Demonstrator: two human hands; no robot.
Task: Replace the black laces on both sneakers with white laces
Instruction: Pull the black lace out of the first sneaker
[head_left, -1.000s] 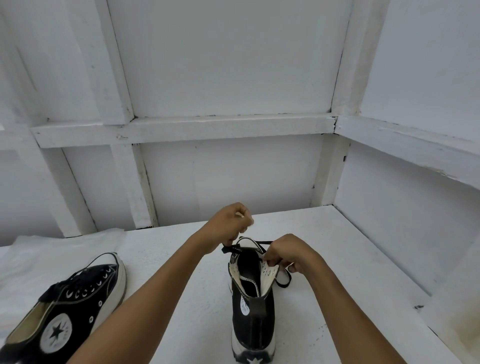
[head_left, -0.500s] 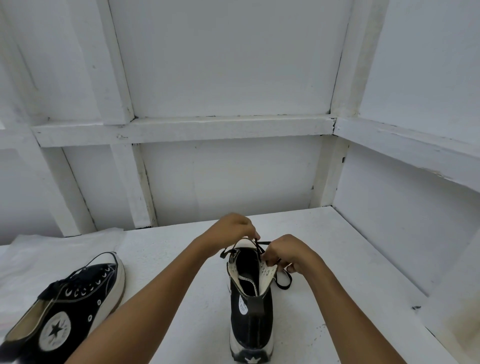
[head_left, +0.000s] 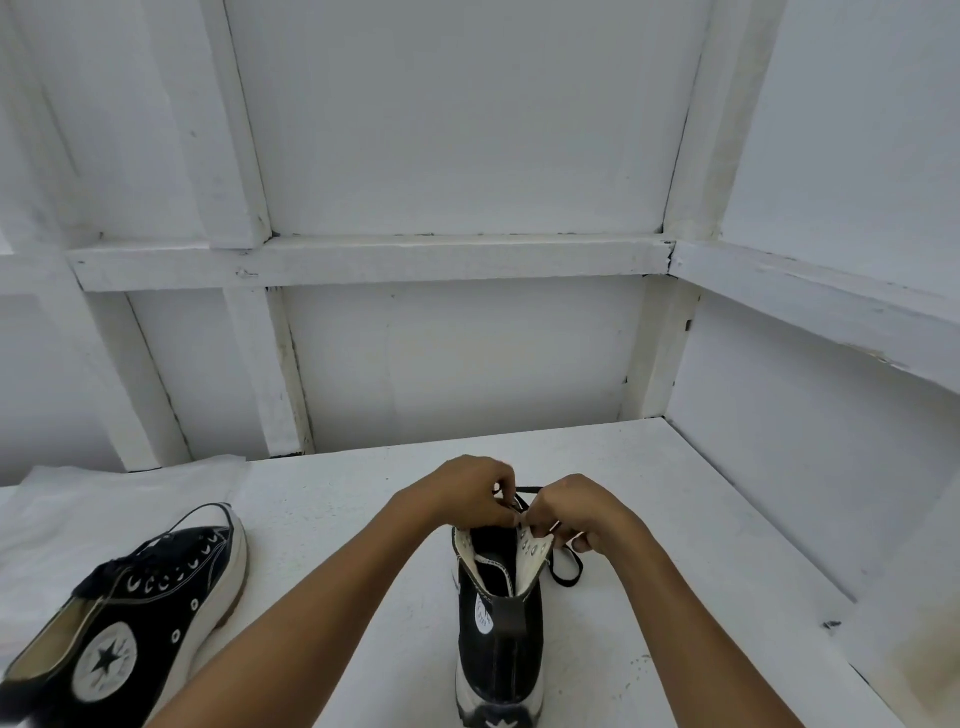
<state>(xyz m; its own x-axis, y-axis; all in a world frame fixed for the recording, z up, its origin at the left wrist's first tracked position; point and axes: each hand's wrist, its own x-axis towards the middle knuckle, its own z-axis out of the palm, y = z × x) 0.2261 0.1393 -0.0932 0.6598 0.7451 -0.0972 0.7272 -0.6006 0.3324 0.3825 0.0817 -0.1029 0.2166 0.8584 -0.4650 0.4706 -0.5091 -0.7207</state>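
**Left:** a black canvas sneaker (head_left: 130, 613) with a white rubber sole lies on its side on the white desk (head_left: 337, 519), laced in black, likely awaiting its turn.

**Centre:** the left hand (head_left: 467, 491) and right hand (head_left: 576, 512) meet over a second black sneaker (head_left: 498, 639), which stands upright with its heel towards the viewer. Both sets of fingers are curled and pinch its flat black lace (head_left: 566, 569), apparently to draw it from the eyelets. The contact points are hidden. No white laces show.

Bright, even, diffuse light; source not in view. No glare on white wall (head_left: 467, 130). Only faint soft shadows by sneaker (head_left: 498, 639) on table (head_left: 675, 519). Wide-angle lens bows and splays beams (head_left: 363, 260) toward edges. Centre sharp; bottom corners smeared, bottom right discoloured.
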